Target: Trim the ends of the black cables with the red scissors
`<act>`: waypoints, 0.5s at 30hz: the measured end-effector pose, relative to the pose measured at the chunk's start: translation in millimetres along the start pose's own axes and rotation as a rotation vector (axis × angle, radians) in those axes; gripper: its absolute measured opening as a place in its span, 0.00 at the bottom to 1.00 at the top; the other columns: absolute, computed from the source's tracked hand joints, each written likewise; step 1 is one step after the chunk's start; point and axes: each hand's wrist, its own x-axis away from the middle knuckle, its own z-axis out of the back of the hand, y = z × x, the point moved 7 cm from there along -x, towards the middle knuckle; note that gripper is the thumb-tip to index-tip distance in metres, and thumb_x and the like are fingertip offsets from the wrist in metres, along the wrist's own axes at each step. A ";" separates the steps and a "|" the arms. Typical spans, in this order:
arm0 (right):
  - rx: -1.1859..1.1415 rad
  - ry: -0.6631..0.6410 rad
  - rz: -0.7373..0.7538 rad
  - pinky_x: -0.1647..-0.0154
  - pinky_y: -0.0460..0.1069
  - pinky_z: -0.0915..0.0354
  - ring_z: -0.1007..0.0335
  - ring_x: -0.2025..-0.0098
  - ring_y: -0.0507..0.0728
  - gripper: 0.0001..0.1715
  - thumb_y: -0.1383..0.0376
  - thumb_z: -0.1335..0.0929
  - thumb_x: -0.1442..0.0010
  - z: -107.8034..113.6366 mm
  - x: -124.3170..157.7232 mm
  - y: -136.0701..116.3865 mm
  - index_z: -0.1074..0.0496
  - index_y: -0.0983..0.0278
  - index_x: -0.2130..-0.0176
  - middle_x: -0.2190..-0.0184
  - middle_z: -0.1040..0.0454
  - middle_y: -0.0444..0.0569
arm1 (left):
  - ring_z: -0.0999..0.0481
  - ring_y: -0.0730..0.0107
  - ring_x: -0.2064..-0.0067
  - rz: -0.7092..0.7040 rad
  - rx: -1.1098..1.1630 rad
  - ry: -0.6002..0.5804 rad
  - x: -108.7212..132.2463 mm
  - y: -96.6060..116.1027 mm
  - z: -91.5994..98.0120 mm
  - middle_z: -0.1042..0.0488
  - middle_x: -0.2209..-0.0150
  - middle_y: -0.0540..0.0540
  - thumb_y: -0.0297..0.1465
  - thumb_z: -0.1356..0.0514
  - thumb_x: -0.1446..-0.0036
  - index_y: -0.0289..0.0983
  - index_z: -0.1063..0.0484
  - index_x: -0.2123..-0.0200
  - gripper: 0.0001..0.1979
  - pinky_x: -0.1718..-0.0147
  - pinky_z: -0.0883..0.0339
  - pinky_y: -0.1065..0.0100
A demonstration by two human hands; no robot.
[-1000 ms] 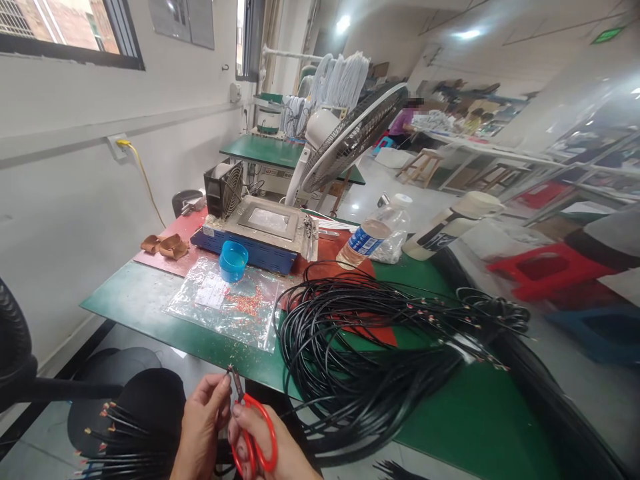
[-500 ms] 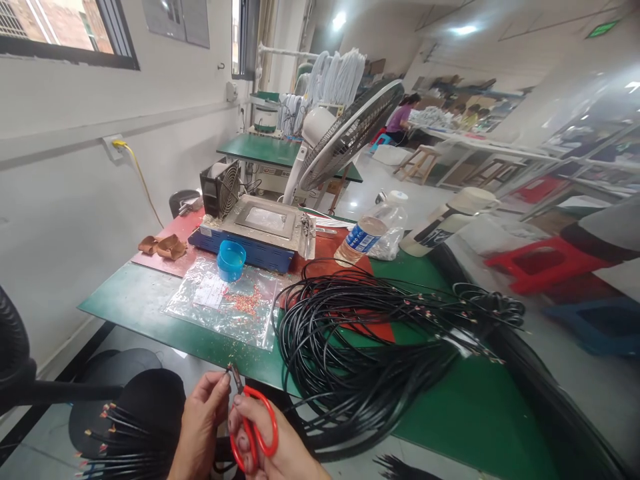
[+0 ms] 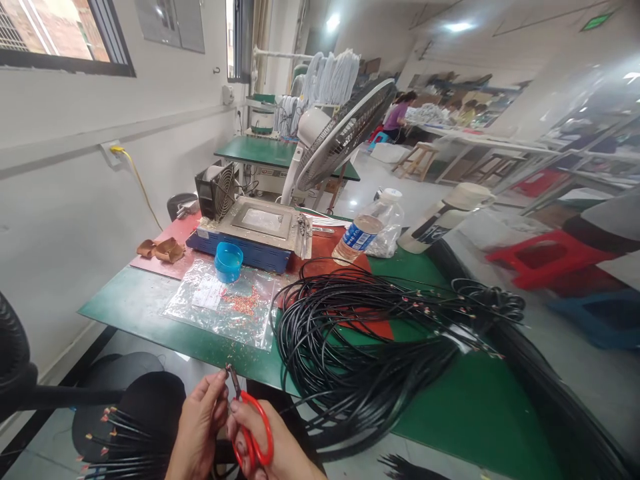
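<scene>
My left hand (image 3: 201, 417) pinches the end of a thin black cable (image 3: 228, 367) at the near edge of the green table. Red-handled scissors (image 3: 270, 433) sit in my right hand (image 3: 287, 443), its fingers wrapped through the loops. Their dark blades point up, right beside the cable end and my left fingertips. Whether the blades touch the cable is too small to tell. Cut black cables with coloured wire ends (image 3: 130, 427) lie to the left of my left hand. To the right, a large coil of black cables (image 3: 345, 353) spreads over the table.
A clear plastic bag (image 3: 200, 320) with small reddish scraps lies on the green table (image 3: 480, 413), a blue cup (image 3: 229, 263) on it. Behind are a blue-sided heating unit (image 3: 245, 253), a bottle (image 3: 357, 237) and a fan (image 3: 345, 137). A person (image 3: 397, 120) sits in the background.
Both hands have stayed together at the cable end. The scissor handles have shifted slightly left and look a little closer together. The whole view has moved slightly.
</scene>
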 end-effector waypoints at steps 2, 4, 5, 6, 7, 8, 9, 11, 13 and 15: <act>0.008 -0.011 0.007 0.94 0.39 0.57 0.50 0.92 0.43 0.25 0.48 0.36 0.50 -0.4 1.1 -1.2 0.34 0.68 0.76 0.87 0.41 0.38 | 0.46 0.83 0.84 0.001 0.001 -0.014 -1.2 -1.0 -0.3 0.41 0.85 0.57 0.37 0.36 0.56 0.35 0.31 0.77 0.11 0.86 0.51 0.78; 0.010 -0.016 0.006 0.94 0.39 0.57 0.49 0.91 0.43 0.25 0.48 0.36 0.50 -0.5 1.6 -2.3 0.34 0.68 0.77 0.87 0.41 0.38 | 0.46 0.83 0.83 -0.002 -0.006 -0.025 -2.3 -1.7 0.3 0.41 0.85 0.57 0.37 0.37 0.55 0.35 0.32 0.77 0.11 0.86 0.51 0.78; 0.010 -0.015 0.007 0.94 0.39 0.57 0.49 0.92 0.44 0.25 0.48 0.36 0.51 -0.2 1.6 -2.9 0.34 0.68 0.77 0.87 0.42 0.38 | 0.46 0.83 0.83 -0.006 -0.015 -0.027 -2.9 -1.9 1.1 0.41 0.85 0.57 0.37 0.37 0.55 0.35 0.31 0.77 0.11 0.85 0.51 0.78; 0.006 -0.011 0.007 0.94 0.39 0.58 0.50 0.92 0.44 0.25 0.48 0.36 0.51 0.0 1.5 -3.2 0.34 0.68 0.77 0.88 0.42 0.38 | 0.47 0.83 0.84 -0.011 -0.026 -0.031 -3.5 -2.2 2.0 0.42 0.86 0.57 0.37 0.37 0.55 0.35 0.31 0.76 0.11 0.85 0.52 0.78; -0.002 -0.006 0.004 0.94 0.39 0.58 0.51 0.92 0.44 0.25 0.48 0.36 0.51 0.3 1.5 -3.1 0.35 0.68 0.78 0.88 0.43 0.38 | 0.48 0.82 0.84 -0.019 -0.039 -0.038 -4.0 -2.5 2.7 0.43 0.86 0.58 0.37 0.38 0.54 0.35 0.30 0.74 0.11 0.85 0.52 0.77; -0.011 -0.005 -0.005 0.94 0.39 0.59 0.51 0.92 0.44 0.25 0.48 0.36 0.51 0.3 1.4 -2.0 0.35 0.68 0.78 0.88 0.43 0.38 | 0.48 0.82 0.84 -0.026 -0.052 -0.048 -4.5 -3.0 3.3 0.43 0.86 0.58 0.38 0.38 0.54 0.35 0.30 0.73 0.11 0.85 0.53 0.77; -0.016 -0.006 -0.014 0.94 0.39 0.59 0.51 0.92 0.44 0.24 0.48 0.37 0.50 -0.1 1.4 -0.5 0.35 0.67 0.77 0.88 0.43 0.38 | 0.48 0.82 0.84 -0.034 -0.061 -0.057 -5.0 -3.5 3.7 0.43 0.86 0.58 0.38 0.38 0.53 0.36 0.30 0.73 0.10 0.85 0.52 0.76; -0.012 0.022 -0.002 0.93 0.40 0.59 0.51 0.90 0.44 0.24 0.47 0.37 0.50 1.4 1.3 2.1 0.35 0.67 0.76 0.87 0.43 0.38 | 0.48 0.81 0.83 -0.045 -0.072 -0.072 -5.3 -4.7 4.1 0.43 0.86 0.57 0.38 0.39 0.53 0.36 0.31 0.74 0.10 0.84 0.53 0.76; 0.033 0.149 0.098 0.90 0.40 0.56 0.51 0.88 0.44 0.23 0.48 0.36 0.50 10.3 2.2 -1.2 0.35 0.66 0.74 0.86 0.43 0.38 | 0.48 0.81 0.82 -0.042 -0.071 -0.076 -4.5 -6.5 3.9 0.43 0.86 0.57 0.38 0.39 0.52 0.36 0.32 0.75 0.10 0.83 0.53 0.76; 0.149 0.324 0.243 0.85 0.41 0.52 0.50 0.86 0.45 0.19 0.52 0.34 0.51 22.6 7.0 -11.1 0.35 0.66 0.74 0.85 0.43 0.38 | 0.49 0.82 0.82 -0.026 -0.068 -0.086 -1.6 -8.1 1.8 0.43 0.85 0.57 0.37 0.39 0.52 0.36 0.32 0.74 0.10 0.83 0.54 0.76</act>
